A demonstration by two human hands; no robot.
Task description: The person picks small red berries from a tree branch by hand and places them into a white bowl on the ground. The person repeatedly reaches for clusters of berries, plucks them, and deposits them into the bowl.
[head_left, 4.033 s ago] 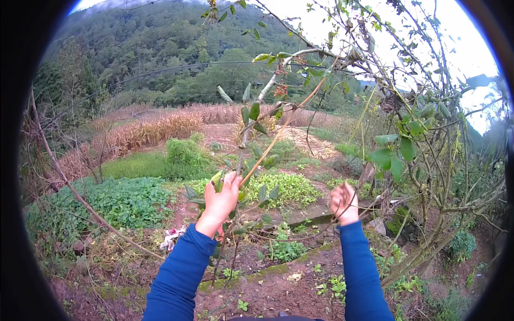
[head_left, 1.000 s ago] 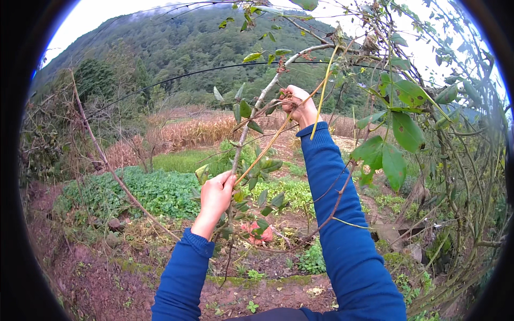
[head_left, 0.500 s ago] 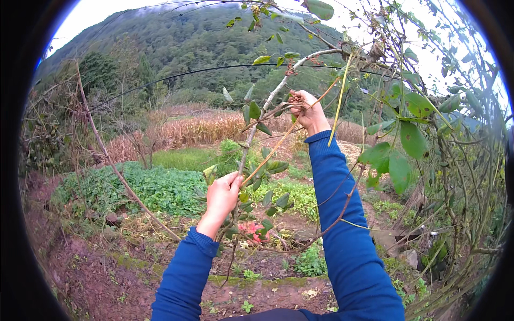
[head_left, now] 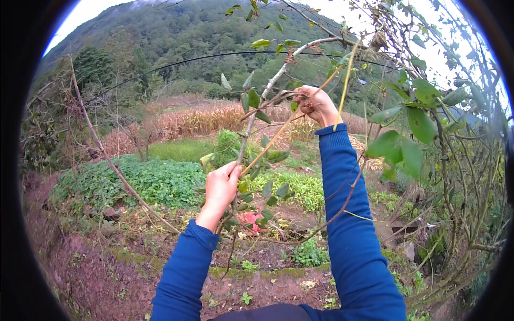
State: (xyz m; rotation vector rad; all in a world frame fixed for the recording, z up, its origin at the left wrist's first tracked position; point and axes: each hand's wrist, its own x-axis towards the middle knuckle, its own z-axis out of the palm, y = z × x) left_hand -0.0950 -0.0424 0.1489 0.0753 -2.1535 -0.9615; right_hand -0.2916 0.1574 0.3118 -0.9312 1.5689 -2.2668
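My left hand is closed round a pale grey branch in the lower middle, where an orange-tan stem also runs up from beside my thumb. Green leaves hang along the branch. Higher and to the right, my right hand is raised with its fingers closed on a small dried brown cluster, next to the tan stem and thin twigs. A yellow stem hangs just right of it, and broad green leaves hang beyond my right arm.
A bare leaning branch stands at the left, tangled stems at the right. A black cable crosses behind. Below are a mossy ledge, soil and leafy beds; beyond, dry corn and a wooded hillside.
My right hand has risen from low at the right to the dried cluster, then shifted slightly rightward. My left hand keeps its hold and has moved slightly up and right since a second ago.
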